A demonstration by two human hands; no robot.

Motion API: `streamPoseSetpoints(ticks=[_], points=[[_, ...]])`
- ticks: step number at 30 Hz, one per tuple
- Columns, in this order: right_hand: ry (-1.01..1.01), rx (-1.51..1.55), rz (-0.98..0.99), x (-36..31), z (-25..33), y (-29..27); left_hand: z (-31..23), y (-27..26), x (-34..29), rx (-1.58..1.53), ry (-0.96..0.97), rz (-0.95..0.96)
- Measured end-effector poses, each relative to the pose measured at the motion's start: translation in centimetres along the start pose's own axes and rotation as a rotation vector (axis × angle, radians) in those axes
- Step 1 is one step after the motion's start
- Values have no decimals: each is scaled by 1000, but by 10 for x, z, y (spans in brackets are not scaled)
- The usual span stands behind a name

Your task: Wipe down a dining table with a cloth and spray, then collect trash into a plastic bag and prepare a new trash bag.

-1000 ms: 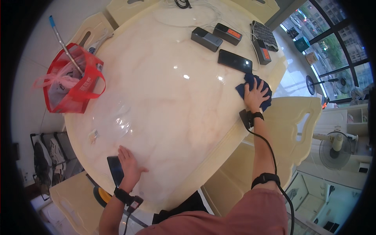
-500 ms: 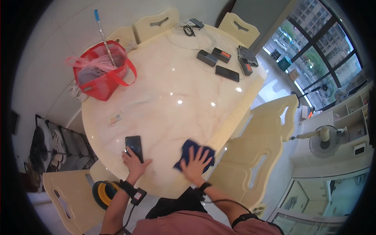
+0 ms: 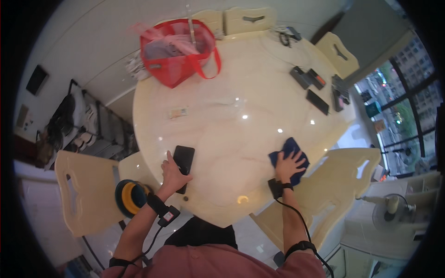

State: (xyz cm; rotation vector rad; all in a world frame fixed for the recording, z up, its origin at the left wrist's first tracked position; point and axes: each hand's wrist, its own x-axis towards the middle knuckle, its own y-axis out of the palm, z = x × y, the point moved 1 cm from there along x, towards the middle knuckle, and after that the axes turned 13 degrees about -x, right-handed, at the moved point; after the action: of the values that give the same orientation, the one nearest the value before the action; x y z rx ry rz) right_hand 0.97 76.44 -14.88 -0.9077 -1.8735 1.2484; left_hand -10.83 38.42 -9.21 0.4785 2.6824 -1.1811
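Your left hand reaches up from the lower edge with the forearm angled toward the middle of the tabletop, a dark band on the wrist; the palm lies flat and the fingers rest on the lower left side of a black phone, pressing on it rather than closing around it, so the grip is open. The phone lies flat near the tabletop's near left edge, its long axis running away from you and tipped slightly to the right. Your right hand comes up on a nearly straight forearm, a cable trailing from the wrist, and its fingers are spread wide and flat on a blue cloth, again an open grip pressing down. The cloth is bunched at the near right edge of the tabletop, its longer side pointing up and to the right, well apart from the phone. Farther off stand a red bag and several dark devices.
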Motion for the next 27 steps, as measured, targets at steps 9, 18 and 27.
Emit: streamPoseSetpoints(ticks=[9, 18, 27], points=[[-1219, 525, -2, -204, 152, -104, 80, -89, -75, -342, -244, -179], [-1389, 637, -236, -200, 370, -167, 128, -108, -197, -443, -416, -448], [-1567, 565, -39, -256, 160, -126, 108, -92, -146, -326, -50, -204]])
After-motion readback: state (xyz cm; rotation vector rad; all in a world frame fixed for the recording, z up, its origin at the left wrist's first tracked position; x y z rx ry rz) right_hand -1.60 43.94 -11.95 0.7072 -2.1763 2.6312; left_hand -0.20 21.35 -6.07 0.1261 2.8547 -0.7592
